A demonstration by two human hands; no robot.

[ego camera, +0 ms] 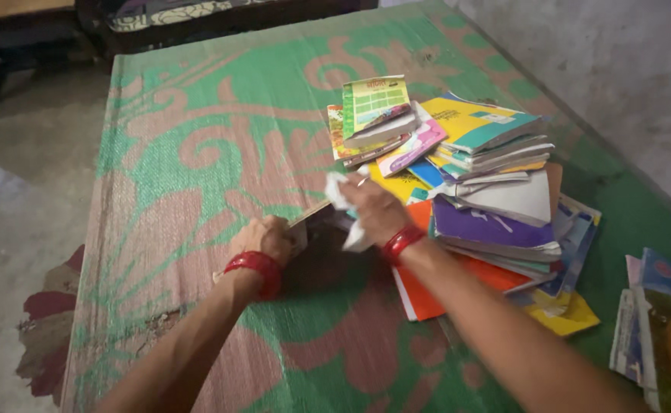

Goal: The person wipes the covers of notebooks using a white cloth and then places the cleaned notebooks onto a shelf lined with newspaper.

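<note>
Red bangles are circling both wrists as the two bare forearms are reaching forward over a green and pink woven mat (198, 153). The left hand (268, 239) is lying knuckles up, its fingers curling shut around the near edge of a flat brown cardboard-like board (310, 213), which is tilting upward just beyond the fingertips. The right hand (374, 210) is bending at the wrist, its fingers closing around a crumpled white cloth (341, 195); part of the cloth is sticking out above the knuckles and another fold is hanging below the palm. The cloth is pressing against the far end of the board, between the two hands. Just beyond the right fingers, a loose heap of colourful paperback books (473, 183) is spreading across the mat, with an orange book (427, 294) lying under the right wrist. Further to the right, more books (661, 321) are lying well apart from both hands.
</note>
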